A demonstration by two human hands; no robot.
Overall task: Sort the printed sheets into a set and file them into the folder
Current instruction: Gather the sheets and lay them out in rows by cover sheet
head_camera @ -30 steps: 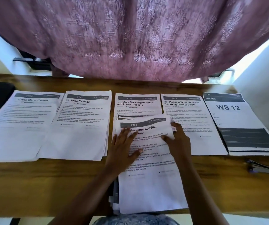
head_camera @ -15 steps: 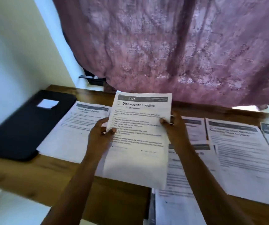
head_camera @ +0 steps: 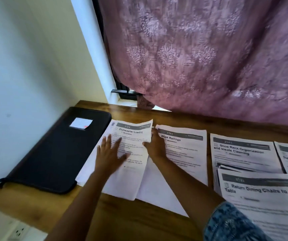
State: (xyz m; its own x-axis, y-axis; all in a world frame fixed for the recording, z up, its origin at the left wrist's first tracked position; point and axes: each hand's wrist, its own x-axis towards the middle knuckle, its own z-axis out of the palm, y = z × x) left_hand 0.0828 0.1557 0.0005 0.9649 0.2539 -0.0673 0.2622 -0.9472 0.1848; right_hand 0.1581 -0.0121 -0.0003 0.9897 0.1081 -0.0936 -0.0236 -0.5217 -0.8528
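Presses the left hand (head_camera: 110, 153) flat on the Dishwasher sheet (head_camera: 131, 173), fingers straight and spread across the middle lines of print. Pinches the same sheet's right edge with the right hand (head_camera: 154, 146), fingers curled at the margin just below the upper corner (that corner bows up a little off the paper beneath). Holds the sheet so that it lies under the left hand and to the left of the right hand, its heading beyond both sets of fingertips.

Lying askew on top of the leftmost pile (head_camera: 85, 171), with a strip of that pile's white paper showing at its left side. Just beside that pile, to the left, a black zipped folder (head_camera: 52, 153), flat on the wooden surface (head_camera: 139, 223) near the wall and bearing a small white label (head_camera: 81, 123).

Under the right wrist and forearm, the Wipe Railings pile (head_camera: 183, 153). Further right, apart from it, the Shoe Rack pile (head_camera: 240, 153), and nearer the body a Dining Chairs sheet (head_camera: 261, 193) overlapping its lower edge. On the right forearm, a blue patterned sleeve (head_camera: 230, 223). Behind the surface, a mauve curtain (head_camera: 200, 58).
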